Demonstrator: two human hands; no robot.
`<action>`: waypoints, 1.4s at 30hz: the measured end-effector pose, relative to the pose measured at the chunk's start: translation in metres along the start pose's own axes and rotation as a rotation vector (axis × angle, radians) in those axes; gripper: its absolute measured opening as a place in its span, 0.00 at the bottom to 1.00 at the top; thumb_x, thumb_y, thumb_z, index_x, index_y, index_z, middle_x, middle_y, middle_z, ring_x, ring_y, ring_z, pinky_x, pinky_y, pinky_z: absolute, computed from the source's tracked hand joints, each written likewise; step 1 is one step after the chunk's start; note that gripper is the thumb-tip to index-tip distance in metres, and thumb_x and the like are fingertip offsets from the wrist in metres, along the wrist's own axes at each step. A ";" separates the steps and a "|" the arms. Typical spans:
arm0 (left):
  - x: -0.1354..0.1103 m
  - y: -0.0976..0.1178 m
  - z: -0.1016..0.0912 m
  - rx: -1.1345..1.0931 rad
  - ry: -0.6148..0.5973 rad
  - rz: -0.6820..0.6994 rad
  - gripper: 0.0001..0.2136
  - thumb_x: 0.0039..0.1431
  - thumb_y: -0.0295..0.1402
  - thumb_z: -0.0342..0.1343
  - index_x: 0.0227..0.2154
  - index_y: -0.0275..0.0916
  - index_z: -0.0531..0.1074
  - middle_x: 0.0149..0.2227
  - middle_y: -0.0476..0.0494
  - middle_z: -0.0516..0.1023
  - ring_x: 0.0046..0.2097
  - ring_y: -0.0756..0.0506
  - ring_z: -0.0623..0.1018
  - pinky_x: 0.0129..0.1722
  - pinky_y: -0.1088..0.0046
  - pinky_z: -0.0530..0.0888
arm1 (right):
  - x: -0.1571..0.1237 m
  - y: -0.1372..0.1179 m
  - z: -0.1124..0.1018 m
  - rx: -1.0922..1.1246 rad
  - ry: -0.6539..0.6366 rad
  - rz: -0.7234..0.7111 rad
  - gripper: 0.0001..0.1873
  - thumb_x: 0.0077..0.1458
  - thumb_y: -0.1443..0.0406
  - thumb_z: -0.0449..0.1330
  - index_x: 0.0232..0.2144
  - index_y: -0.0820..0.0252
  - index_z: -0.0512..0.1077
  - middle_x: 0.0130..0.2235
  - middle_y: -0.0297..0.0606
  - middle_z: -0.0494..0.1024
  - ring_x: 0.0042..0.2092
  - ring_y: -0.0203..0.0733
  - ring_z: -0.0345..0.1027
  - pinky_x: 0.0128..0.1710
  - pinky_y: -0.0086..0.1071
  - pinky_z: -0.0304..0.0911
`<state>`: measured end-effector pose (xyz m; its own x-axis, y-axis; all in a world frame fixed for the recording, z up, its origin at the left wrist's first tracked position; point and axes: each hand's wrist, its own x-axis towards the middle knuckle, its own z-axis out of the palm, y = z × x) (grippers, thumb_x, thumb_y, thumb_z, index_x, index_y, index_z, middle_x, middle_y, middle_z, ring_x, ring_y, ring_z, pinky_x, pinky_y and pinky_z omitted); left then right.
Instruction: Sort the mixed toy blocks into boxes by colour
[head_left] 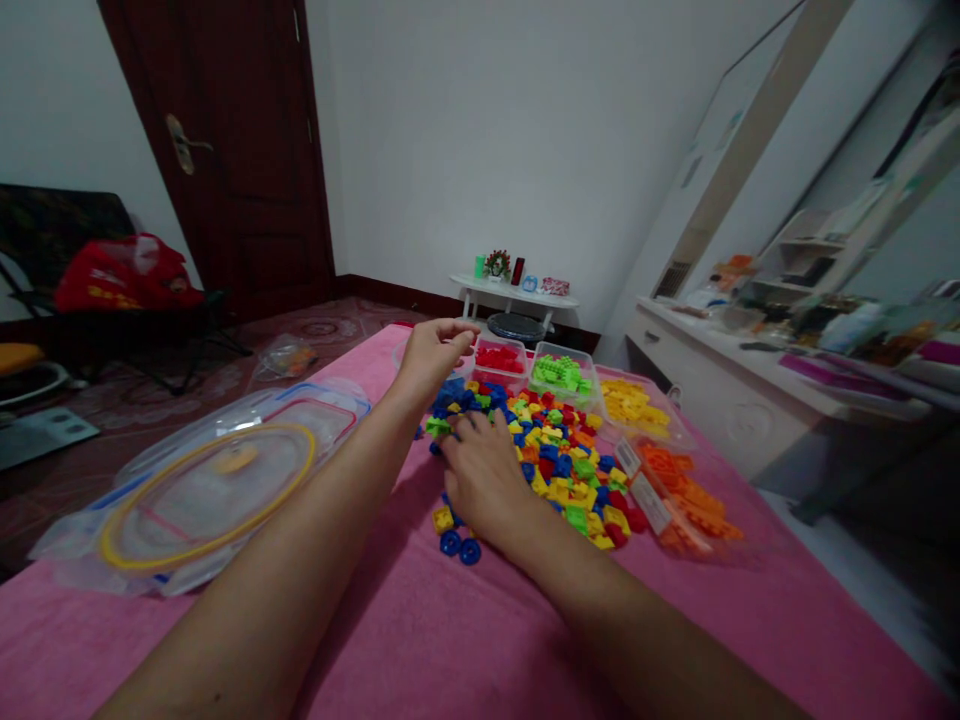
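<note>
A heap of small plastic blocks in blue, yellow, green, red and orange lies on a pink cloth. My right hand rests on the near left side of the heap, fingers curled down among the blocks. My left hand hovers past the heap's far left corner, its fingers pinched together; I cannot see what they pinch. Right beside it is a clear tub of red blocks. Further right are tubs of green blocks, yellow blocks and orange blocks.
Several clear lids with coloured rims are stacked on the left of the cloth. A small white table with ornaments stands behind. A dresser runs along the right; a dark door and a folding chair with a red bag are on the left.
</note>
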<state>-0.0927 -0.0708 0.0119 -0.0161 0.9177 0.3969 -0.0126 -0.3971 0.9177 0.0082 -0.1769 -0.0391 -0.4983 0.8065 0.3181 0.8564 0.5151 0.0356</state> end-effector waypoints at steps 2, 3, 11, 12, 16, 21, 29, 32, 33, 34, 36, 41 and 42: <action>-0.001 0.002 -0.001 0.002 -0.004 0.021 0.13 0.47 0.35 0.57 0.34 0.35 0.76 0.32 0.43 0.78 0.32 0.50 0.76 0.26 0.80 0.69 | 0.002 -0.018 0.013 0.117 -0.020 -0.127 0.23 0.49 0.65 0.56 0.49 0.58 0.68 0.54 0.45 0.65 0.54 0.53 0.54 0.55 0.51 0.48; -0.001 0.003 -0.001 0.004 -0.005 0.029 0.13 0.47 0.35 0.56 0.35 0.35 0.76 0.31 0.43 0.78 0.32 0.50 0.76 0.26 0.81 0.69 | 0.004 -0.026 0.019 0.160 -0.034 -0.182 0.23 0.49 0.64 0.56 0.50 0.57 0.67 0.56 0.44 0.64 0.55 0.52 0.54 0.54 0.49 0.50; -0.003 0.005 0.002 0.021 -0.019 0.010 0.12 0.48 0.33 0.56 0.35 0.34 0.76 0.32 0.43 0.78 0.31 0.50 0.76 0.25 0.81 0.69 | 0.002 -0.033 0.025 0.185 -0.112 -0.372 0.13 0.54 0.70 0.52 0.42 0.63 0.69 0.44 0.44 0.71 0.45 0.44 0.62 0.44 0.37 0.58; -0.003 0.005 0.002 0.025 -0.018 0.001 0.12 0.48 0.33 0.56 0.35 0.34 0.76 0.32 0.43 0.78 0.31 0.50 0.76 0.25 0.81 0.69 | -0.003 -0.028 0.021 0.161 -0.105 -0.367 0.12 0.55 0.70 0.51 0.41 0.63 0.70 0.43 0.44 0.71 0.44 0.44 0.62 0.44 0.37 0.58; -0.003 -0.002 0.004 0.115 -0.107 -0.021 0.12 0.50 0.32 0.54 0.36 0.32 0.76 0.33 0.41 0.78 0.30 0.51 0.76 0.26 0.80 0.69 | -0.025 -0.003 0.007 0.162 -0.089 -0.319 0.08 0.55 0.73 0.52 0.35 0.62 0.70 0.38 0.40 0.71 0.43 0.40 0.60 0.47 0.36 0.54; -0.003 -0.021 0.007 0.425 -0.423 -0.012 0.11 0.49 0.32 0.55 0.33 0.32 0.77 0.26 0.44 0.78 0.27 0.51 0.74 0.26 0.78 0.68 | -0.042 0.024 -0.003 0.265 -0.035 -0.232 0.08 0.53 0.73 0.55 0.33 0.59 0.72 0.34 0.36 0.73 0.41 0.38 0.61 0.48 0.37 0.53; -0.015 -0.027 0.012 0.767 -0.825 0.049 0.21 0.42 0.31 0.61 0.43 0.35 0.76 0.36 0.42 0.79 0.34 0.46 0.76 0.30 0.76 0.69 | -0.044 0.066 -0.034 0.405 0.197 0.094 0.07 0.50 0.68 0.59 0.33 0.56 0.76 0.36 0.35 0.78 0.40 0.40 0.68 0.44 0.35 0.59; -0.021 -0.028 0.018 0.868 -0.891 0.097 0.22 0.40 0.30 0.62 0.43 0.36 0.76 0.35 0.42 0.79 0.33 0.47 0.75 0.31 0.77 0.68 | -0.045 0.083 -0.034 0.433 0.248 0.277 0.08 0.50 0.67 0.58 0.33 0.57 0.76 0.36 0.35 0.78 0.37 0.39 0.70 0.39 0.32 0.61; -0.023 -0.029 0.020 0.888 -0.880 0.110 0.21 0.41 0.30 0.62 0.43 0.36 0.76 0.35 0.42 0.79 0.33 0.47 0.75 0.31 0.77 0.67 | -0.045 0.087 -0.031 0.435 0.247 0.321 0.08 0.49 0.66 0.58 0.33 0.58 0.76 0.35 0.35 0.79 0.35 0.38 0.70 0.37 0.32 0.62; -0.025 -0.029 0.022 0.905 -0.855 0.123 0.20 0.41 0.30 0.61 0.42 0.36 0.76 0.35 0.43 0.79 0.34 0.47 0.75 0.31 0.77 0.67 | -0.045 0.090 -0.027 0.437 0.241 0.350 0.09 0.49 0.66 0.58 0.34 0.58 0.76 0.34 0.36 0.78 0.32 0.38 0.69 0.35 0.31 0.62; -0.027 -0.029 0.025 0.923 -0.798 0.148 0.16 0.42 0.31 0.60 0.38 0.36 0.78 0.34 0.43 0.79 0.33 0.48 0.74 0.31 0.76 0.66 | -0.045 0.093 -0.017 0.435 0.228 0.366 0.11 0.49 0.65 0.58 0.36 0.59 0.76 0.34 0.36 0.78 0.30 0.37 0.68 0.33 0.31 0.61; -0.025 -0.024 0.024 0.821 -0.805 0.076 0.11 0.45 0.32 0.57 0.31 0.34 0.79 0.25 0.46 0.76 0.26 0.51 0.69 0.25 0.77 0.62 | -0.041 0.086 -0.002 0.417 0.268 0.358 0.20 0.47 0.67 0.59 0.46 0.60 0.72 0.39 0.39 0.76 0.35 0.39 0.68 0.37 0.32 0.62; -0.024 -0.022 0.024 0.768 -0.820 0.037 0.12 0.46 0.33 0.56 0.32 0.33 0.78 0.24 0.46 0.76 0.25 0.51 0.68 0.24 0.77 0.62 | -0.040 0.084 -0.002 0.420 0.279 0.366 0.22 0.47 0.67 0.59 0.47 0.61 0.71 0.39 0.40 0.76 0.37 0.40 0.68 0.38 0.33 0.62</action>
<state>-0.0685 -0.0838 -0.0179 0.6622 0.7472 0.0559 0.5985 -0.5724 0.5605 0.1006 -0.1664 -0.0473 -0.0799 0.8751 0.4773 0.8106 0.3357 -0.4799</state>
